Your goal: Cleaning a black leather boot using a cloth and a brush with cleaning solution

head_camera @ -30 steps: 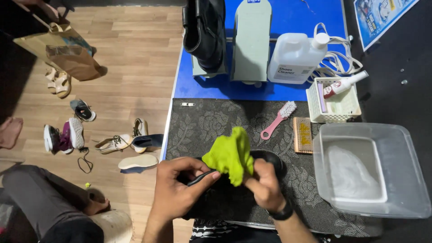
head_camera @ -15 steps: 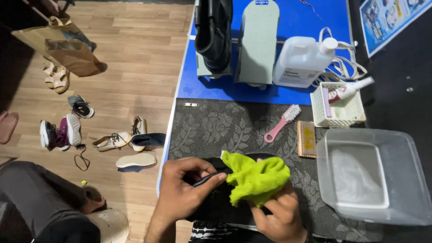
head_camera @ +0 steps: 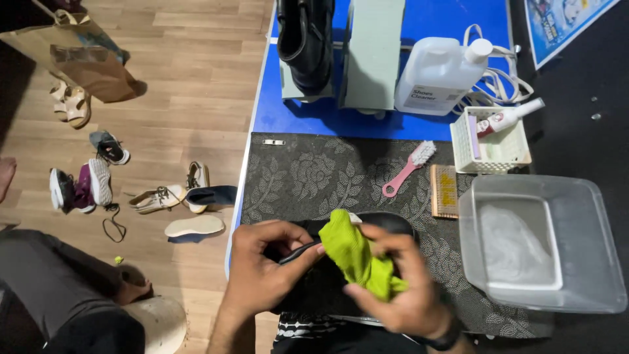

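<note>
- Far left, on the wooden floor [head_camera: 170, 85]: a brown paper bag [head_camera: 85, 62], tan sandals [head_camera: 71, 105], and a scatter of small sneakers [head_camera: 85, 187] and loose pale insoles [head_camera: 194, 226]. Another person's grey-trousered leg [head_camera: 52, 288] shows at the bottom left corner.
- Left hand [head_camera: 262, 272]: closed around the near side of a black shoe [head_camera: 386, 223], thumb and fingers pinching what looks like its dark edge or strap; shoe rests on the dark floral-patterned mat [head_camera: 314, 177] covering the surface, at its front edge.
- Lime-green cloth [head_camera: 357, 255]: bunched up, pressed against the top of the black shoe, between the two hands.
- Right hand [head_camera: 400, 288]: gripping the green cloth, fingers curled over it; dark wristband at the wrist. Slightly blurred.
- Behind, on the blue surface [head_camera: 308, 118]: a tall black boot [head_camera: 306, 39] standing on a pale green stand [head_camera: 370, 52].
- Mid-mat: pink-handled brush with white bristles [head_camera: 409, 168], lying diagonally, well apart from the hands; just right of it a flat wooden brush [head_camera: 445, 191].
- Further right: white plastic jug with white cap [head_camera: 442, 75], a coil of white cord [head_camera: 504, 75] behind it; white slotted basket [head_camera: 491, 141] holding a small white bottle with red label [head_camera: 508, 119].
- Far right: clear plastic tub [head_camera: 544, 242], touching the mat's right edge, something white and crumpled inside.
</note>
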